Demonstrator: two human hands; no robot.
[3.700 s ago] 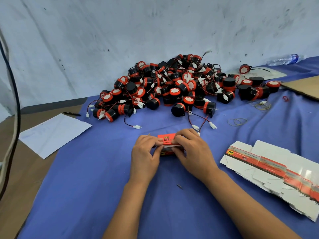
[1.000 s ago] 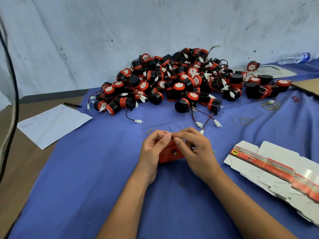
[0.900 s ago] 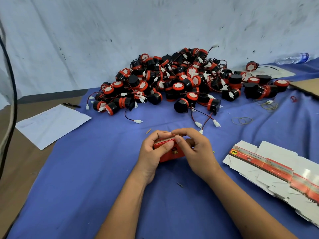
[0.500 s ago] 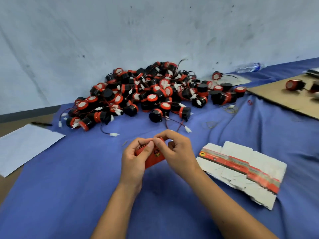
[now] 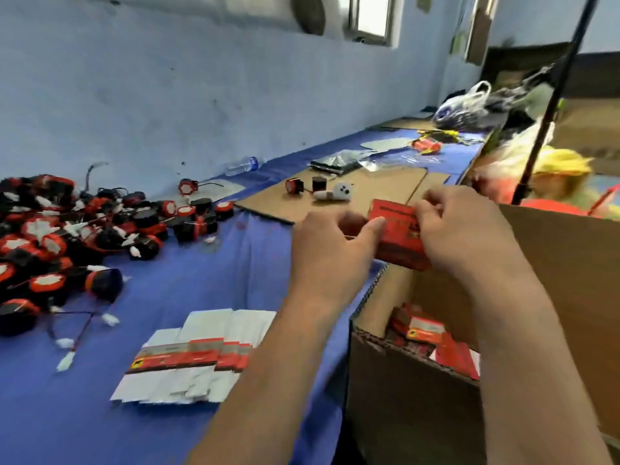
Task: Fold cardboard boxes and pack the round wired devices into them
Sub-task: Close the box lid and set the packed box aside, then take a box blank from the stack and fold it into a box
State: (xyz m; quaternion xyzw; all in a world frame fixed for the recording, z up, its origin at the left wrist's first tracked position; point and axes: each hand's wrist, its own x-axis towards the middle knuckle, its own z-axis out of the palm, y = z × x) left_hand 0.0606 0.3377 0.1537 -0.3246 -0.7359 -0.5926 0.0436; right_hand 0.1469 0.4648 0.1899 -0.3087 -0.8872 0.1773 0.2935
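Observation:
A small red folded box (image 5: pixel 399 234) is in the air above the open brown carton (image 5: pixel 412 394) at the right. My left hand (image 5: pixel 330 250) holds its left side and my right hand (image 5: pixel 459 229) grips its right side. Inside the carton lie several more red boxes (image 5: pixel 422 330). A fanned stack of flat unfolded boxes (image 5: pixel 198 355) lies on the blue cloth near me. The pile of round black and red wired devices (image 5: pixel 67 236) fills the left of the table.
A flat cardboard sheet (image 5: pixel 355 196) lies behind my hands with two loose devices (image 5: pixel 303 185) and a white object on it. A plastic bottle (image 5: pixel 241 165) lies by the wall. Bags and clutter stand at the far right end. A black pole (image 5: pixel 550 102) slants at the right.
My view has swung right. Both hands carried the red box from the middle of the cloth to above the brown carton, which has come into view.

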